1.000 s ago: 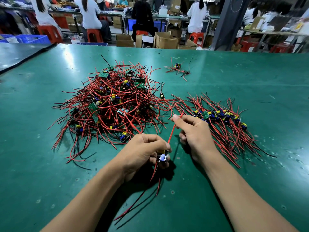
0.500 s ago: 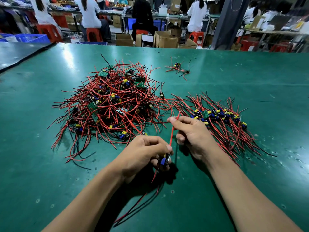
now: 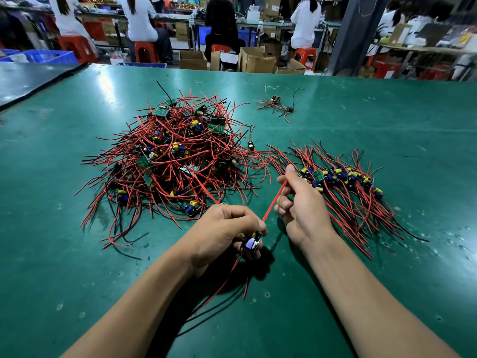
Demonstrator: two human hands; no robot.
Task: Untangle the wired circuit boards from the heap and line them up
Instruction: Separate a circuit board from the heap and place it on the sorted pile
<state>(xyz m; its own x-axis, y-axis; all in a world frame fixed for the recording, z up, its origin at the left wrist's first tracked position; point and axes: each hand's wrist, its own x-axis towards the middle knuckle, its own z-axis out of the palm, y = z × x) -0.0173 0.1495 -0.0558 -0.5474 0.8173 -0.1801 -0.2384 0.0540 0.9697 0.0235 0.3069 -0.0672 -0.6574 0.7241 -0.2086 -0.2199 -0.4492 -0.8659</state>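
The left hand [image 3: 222,226] is curled tightly around a small circuit board [image 3: 252,242], whose blue and yellow parts peek out between the fingertips and the thumb. From that board a red wire [image 3: 272,202] runs taut, up and to the right, into the right hand [image 3: 303,208], which pinches it between the thumb and forefinger; its other fingers are folded loosely under. The two hands sit close together, just apart, above the green counter [image 3: 387,112].

Below the left hand, the board's other leads [image 3: 224,282], red and black, trail back toward the person along the counter.

The heap [image 3: 178,156] of tangled boards and red and black wires lies just beyond the left hand and to its left, with its nearest wires almost reaching the knuckles. The row of boards [image 3: 343,177] lies just beyond the right hand and to its right, the boards side by side and their wires fanning out on both sides; the right hand's fingers are near the row's left end. A small stray bundle [image 3: 275,100] sits well beyond both hands, apart from the heap.
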